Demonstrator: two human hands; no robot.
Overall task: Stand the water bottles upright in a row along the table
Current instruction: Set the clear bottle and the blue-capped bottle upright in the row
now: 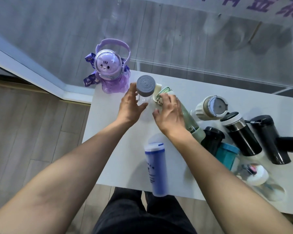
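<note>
Grey-lidded clear bottle [145, 90] upright, left hand [130, 105] open against it; right hand [170, 112] spread over green glass bottle [184, 114] lying just beside; purple astronaut bottle [108, 70] upright nearby.

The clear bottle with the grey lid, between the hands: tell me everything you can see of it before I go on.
The clear bottle stands upright near the table's far left corner, just right of the purple astronaut bottle. Its body looks like see-through plastic, with a clear handle on the left side. A round grey screw lid with ring marks caps it. It seems empty. The left hand is spread open around its left side; contact is unclear. The green glass bottle leans beside it under the right hand.
</note>
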